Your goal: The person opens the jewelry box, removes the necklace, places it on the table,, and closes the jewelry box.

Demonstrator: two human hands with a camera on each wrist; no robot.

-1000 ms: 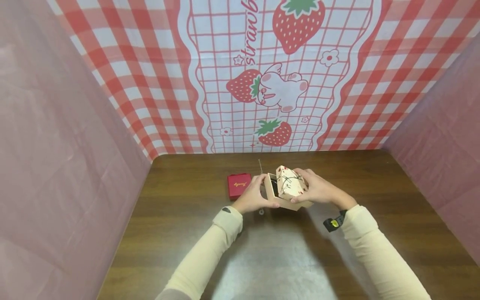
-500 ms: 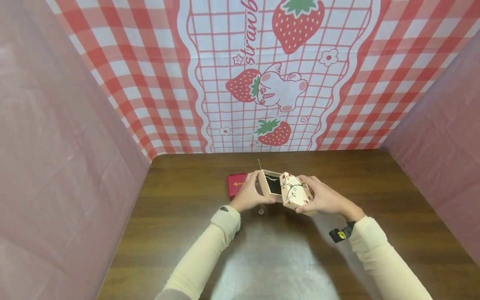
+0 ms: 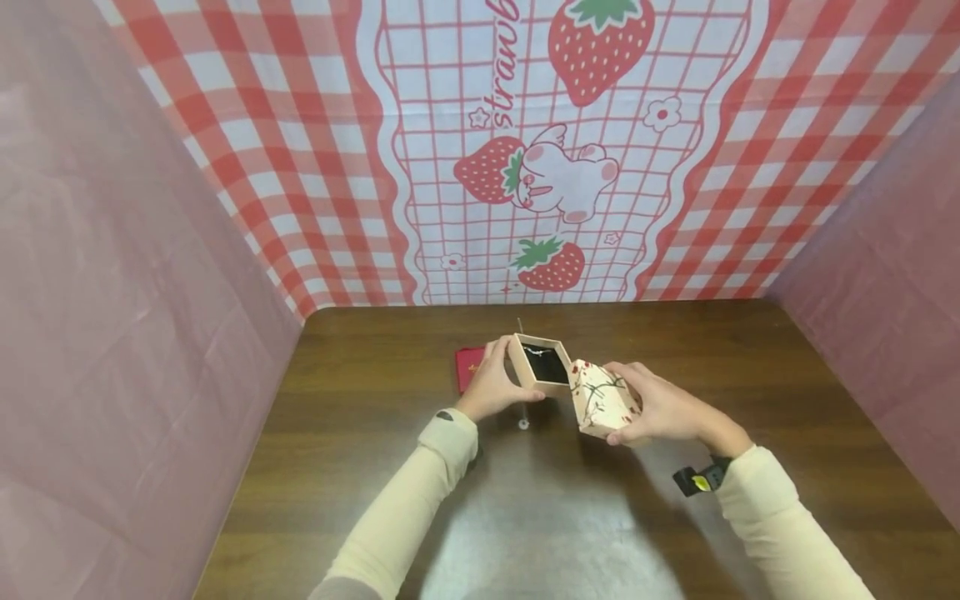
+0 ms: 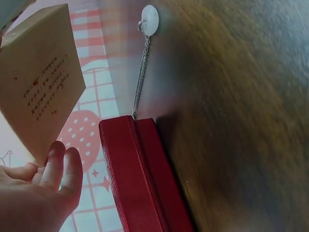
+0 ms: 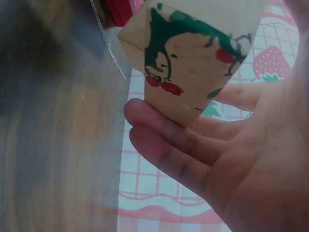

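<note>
Gripping with 2 hands (image 3: 491, 388) (image 3: 670, 410) — open box (image 3: 523, 365) in left; patterned lid (image 3: 602, 402) in right.

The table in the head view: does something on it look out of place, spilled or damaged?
One thing: a silver chain with a white pendant lies loose on the table beside the red box, outside any box, which looks slightly odd. I see nothing spilled, and the open box and patterned lid look undamaged.

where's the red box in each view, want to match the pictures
Head: red box, near picture centre, slightly low, partly hidden by the left hand.
Left wrist: red box, bottom centre, cut off below.
Right wrist: red box, top edge, left of centre.
Shared landmark: strawberry-print cloth.
</note>
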